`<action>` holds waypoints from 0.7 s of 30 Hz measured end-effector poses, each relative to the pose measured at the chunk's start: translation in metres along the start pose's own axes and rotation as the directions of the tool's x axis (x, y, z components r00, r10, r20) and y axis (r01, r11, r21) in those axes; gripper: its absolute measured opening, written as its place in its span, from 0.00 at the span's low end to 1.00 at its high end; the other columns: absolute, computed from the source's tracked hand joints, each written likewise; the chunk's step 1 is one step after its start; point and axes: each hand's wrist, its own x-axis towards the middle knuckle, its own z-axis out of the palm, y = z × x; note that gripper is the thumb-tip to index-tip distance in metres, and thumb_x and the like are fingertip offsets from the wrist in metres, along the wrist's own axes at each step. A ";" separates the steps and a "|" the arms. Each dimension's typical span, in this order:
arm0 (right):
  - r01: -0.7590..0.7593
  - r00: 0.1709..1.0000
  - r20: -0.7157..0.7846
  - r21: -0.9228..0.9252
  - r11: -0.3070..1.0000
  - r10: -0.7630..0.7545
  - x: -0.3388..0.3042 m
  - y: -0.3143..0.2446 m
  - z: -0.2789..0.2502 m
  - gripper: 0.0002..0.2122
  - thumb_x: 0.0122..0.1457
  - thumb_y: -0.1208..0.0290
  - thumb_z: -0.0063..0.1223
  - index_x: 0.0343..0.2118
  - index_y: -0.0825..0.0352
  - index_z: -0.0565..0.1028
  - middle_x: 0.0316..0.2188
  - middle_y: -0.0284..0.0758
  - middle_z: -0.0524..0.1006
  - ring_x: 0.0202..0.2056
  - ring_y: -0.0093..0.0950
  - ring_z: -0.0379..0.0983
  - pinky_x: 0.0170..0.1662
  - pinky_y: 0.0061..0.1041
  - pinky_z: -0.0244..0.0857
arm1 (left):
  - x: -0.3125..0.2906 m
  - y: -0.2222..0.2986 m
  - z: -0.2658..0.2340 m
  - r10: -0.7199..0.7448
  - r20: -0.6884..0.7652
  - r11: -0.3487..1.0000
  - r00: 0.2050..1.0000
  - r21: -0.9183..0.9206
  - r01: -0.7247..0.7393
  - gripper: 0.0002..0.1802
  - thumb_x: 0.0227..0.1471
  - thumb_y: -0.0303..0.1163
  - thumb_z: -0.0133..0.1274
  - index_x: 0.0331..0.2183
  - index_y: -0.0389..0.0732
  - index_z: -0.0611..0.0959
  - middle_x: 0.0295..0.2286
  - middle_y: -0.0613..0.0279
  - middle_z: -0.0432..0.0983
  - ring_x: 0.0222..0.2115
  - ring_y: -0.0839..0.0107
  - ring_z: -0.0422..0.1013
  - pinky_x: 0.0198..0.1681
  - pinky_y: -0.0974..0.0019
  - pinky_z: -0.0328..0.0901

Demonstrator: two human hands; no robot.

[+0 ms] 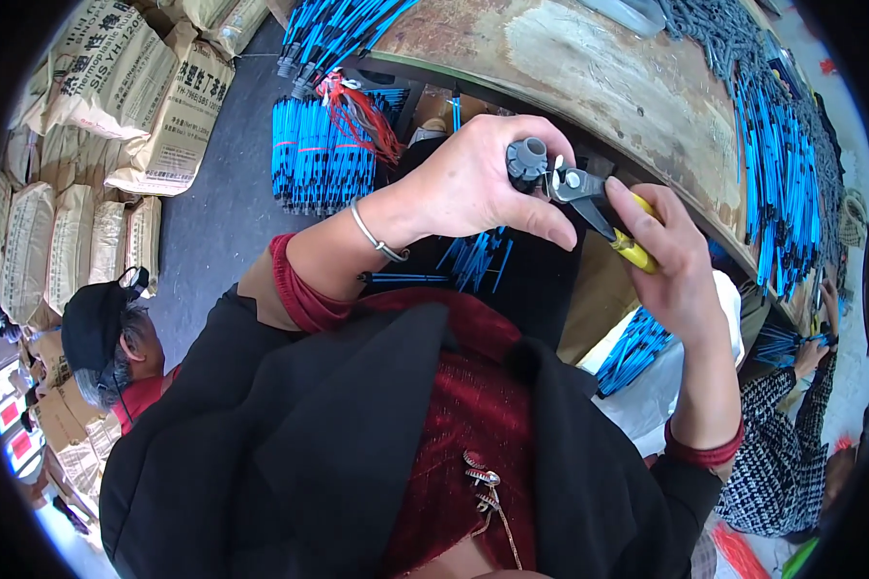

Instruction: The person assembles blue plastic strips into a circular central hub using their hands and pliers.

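Black cloth of the jacket point(328, 444) lay nearest, open over a red top point(454, 415) with a brooch point(483, 478). Beyond it, the left grip point(478, 188) was curled round a gray piece point(527, 159), ribbed and round-ended, the thumb stretched out below it. A bracelet point(372, 232) circled the left wrist. The right grip point(668, 236) was closed round the yellow handles of the pliers point(574, 183), whose head met the right side of the gray piece; I could not tell how far their jaws were parted. The gray piece was in front of the chest, near the close edge of the worn wooden surface point(550, 48). Blue sticks point(787, 183) lay heaped on the right of the surface, beside a gray heap point(710, 29). Left of it stood blue bundles point(319, 159), with red strands point(352, 111) at their upper right. Sacks point(97, 77) were piled at far left, with a person in a black cap point(97, 328) below them. At lower right, a person in checked sleeves point(772, 454) had a hand point(811, 357) at more blue sticks
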 end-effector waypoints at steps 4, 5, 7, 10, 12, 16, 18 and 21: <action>0.056 0.996 0.044 0.310 0.949 -0.073 -0.001 0.030 0.018 0.32 0.36 0.88 0.54 0.50 0.61 0.69 0.37 0.42 0.70 0.35 0.38 0.69 0.38 0.27 0.64 | -0.003 0.000 0.005 -0.036 0.069 0.987 0.997 -0.155 0.047 0.31 0.24 0.35 0.72 0.35 0.39 0.77 0.25 0.70 0.70 0.24 0.83 0.66 0.28 0.77 0.62; 0.056 0.996 0.044 0.309 0.949 -0.073 -0.003 0.031 0.026 0.32 0.36 0.88 0.54 0.50 0.61 0.69 0.37 0.42 0.70 0.35 0.38 0.69 0.38 0.27 0.64 | -0.002 -0.001 0.005 -0.035 0.068 0.987 0.997 -0.155 0.045 0.31 0.24 0.35 0.72 0.35 0.39 0.77 0.25 0.70 0.70 0.24 0.83 0.66 0.28 0.77 0.62; 0.076 0.994 -0.096 0.290 0.954 -0.050 -0.004 0.027 0.044 0.31 0.36 0.89 0.53 0.50 0.63 0.69 0.38 0.43 0.70 0.36 0.37 0.69 0.38 0.27 0.65 | -0.002 -0.002 0.005 -0.023 -0.013 0.994 1.000 -0.110 0.021 0.30 0.26 0.40 0.71 0.33 0.38 0.78 0.22 0.69 0.71 0.24 0.82 0.66 0.29 0.76 0.63; 0.070 0.973 -0.227 0.141 0.988 -0.037 -0.010 0.014 0.057 0.30 0.35 0.89 0.52 0.49 0.64 0.69 0.39 0.43 0.69 0.37 0.37 0.69 0.39 0.27 0.65 | 0.001 -0.008 0.005 0.045 -0.095 0.998 0.994 -0.035 -0.049 0.29 0.27 0.42 0.71 0.32 0.37 0.78 0.20 0.68 0.71 0.23 0.82 0.66 0.29 0.76 0.63; -0.008 0.937 -0.347 -0.137 0.991 -0.041 -0.017 0.007 0.059 0.29 0.35 0.89 0.51 0.47 0.65 0.70 0.39 0.43 0.69 0.39 0.37 0.69 0.40 0.29 0.64 | 0.005 -0.009 0.007 0.167 -0.154 0.985 0.974 0.065 -0.158 0.28 0.27 0.42 0.71 0.31 0.37 0.78 0.20 0.69 0.71 0.22 0.83 0.66 0.28 0.76 0.63; -0.072 0.838 -0.527 -0.365 0.928 -0.142 -0.016 0.017 0.050 0.28 0.37 0.89 0.53 0.47 0.67 0.69 0.43 0.45 0.67 0.43 0.42 0.67 0.43 0.33 0.64 | 0.001 -0.002 0.003 -0.128 -0.067 0.987 0.989 -0.105 0.121 0.27 0.27 0.43 0.71 0.28 0.38 0.77 0.19 0.69 0.71 0.22 0.82 0.65 0.28 0.76 0.63; -0.066 0.826 -0.521 -0.468 0.881 -0.215 -0.017 0.018 0.042 0.27 0.38 0.88 0.53 0.46 0.66 0.69 0.43 0.44 0.67 0.44 0.42 0.66 0.44 0.35 0.64 | 0.002 -0.003 0.003 -0.117 -0.062 0.988 0.991 -0.105 0.110 0.27 0.27 0.44 0.70 0.28 0.38 0.76 0.19 0.69 0.71 0.22 0.82 0.65 0.28 0.76 0.63; -0.052 0.802 -0.481 -0.646 0.761 -0.353 -0.017 0.018 0.036 0.25 0.39 0.87 0.53 0.45 0.64 0.70 0.44 0.44 0.66 0.46 0.43 0.64 0.47 0.38 0.62 | 0.003 -0.004 0.003 -0.106 -0.059 0.990 0.993 -0.103 0.099 0.27 0.27 0.44 0.70 0.26 0.38 0.76 0.19 0.69 0.71 0.22 0.82 0.65 0.27 0.75 0.62</action>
